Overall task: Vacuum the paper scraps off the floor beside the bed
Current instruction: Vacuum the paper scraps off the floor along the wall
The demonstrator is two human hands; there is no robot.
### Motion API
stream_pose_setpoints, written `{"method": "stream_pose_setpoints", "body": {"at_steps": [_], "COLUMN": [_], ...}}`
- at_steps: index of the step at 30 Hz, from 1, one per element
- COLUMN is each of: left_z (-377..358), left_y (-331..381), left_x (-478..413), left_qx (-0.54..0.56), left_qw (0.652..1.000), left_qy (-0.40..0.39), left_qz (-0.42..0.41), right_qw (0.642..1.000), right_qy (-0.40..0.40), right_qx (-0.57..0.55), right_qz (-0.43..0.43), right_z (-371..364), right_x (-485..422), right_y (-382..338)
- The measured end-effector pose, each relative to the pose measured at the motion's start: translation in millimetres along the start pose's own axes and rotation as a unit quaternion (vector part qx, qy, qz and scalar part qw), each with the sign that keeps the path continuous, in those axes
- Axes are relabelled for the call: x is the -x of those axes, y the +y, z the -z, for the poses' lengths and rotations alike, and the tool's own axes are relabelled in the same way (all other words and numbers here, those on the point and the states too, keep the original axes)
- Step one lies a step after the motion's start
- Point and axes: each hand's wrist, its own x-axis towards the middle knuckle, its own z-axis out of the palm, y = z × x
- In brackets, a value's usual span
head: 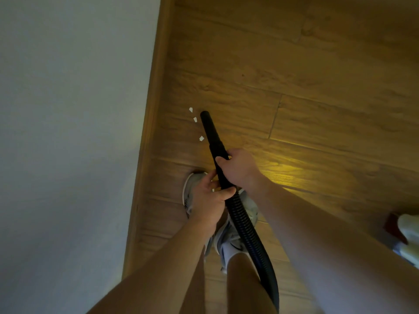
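Left hand (pixel 208 197) grips the hose (pixel 243 223) nearest; right hand (pixel 238 169) wraps the nozzle (pixel 210 132) ahead. The nozzle's long axis runs forward-left, its mouth just right of the scraps (pixel 195 119) (three strung beside the bed (pixel 68 109)).

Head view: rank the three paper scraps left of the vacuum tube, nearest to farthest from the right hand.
1. Near scrap, left of the tube, just above the right hand.
2. Middle scrap, farther along.
3. Far scrap, left of the tube's mouth.
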Motion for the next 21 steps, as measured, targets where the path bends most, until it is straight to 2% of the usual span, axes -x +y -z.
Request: {"method": "stream_pose_setpoints", "body": {"at_steps": [6, 21], "left_z": [0, 11], "left_y": [2, 1], "left_x": [-1, -1], "left_qx": [0.031, 0.032], "left_qw": [0.999, 0.999], "left_qy": [0.006, 0.02], "left_qz": [-0.002, 0.002], "right_qw": [1.0, 0.999], "right_qy": [-0.017, -0.024], "right_qx": [0.011, 0.023], "right_qz": [0.013, 0.032], "right_z": [-4, -13], "right_x": [-9, -9], "right_y": [-4, -15]}}
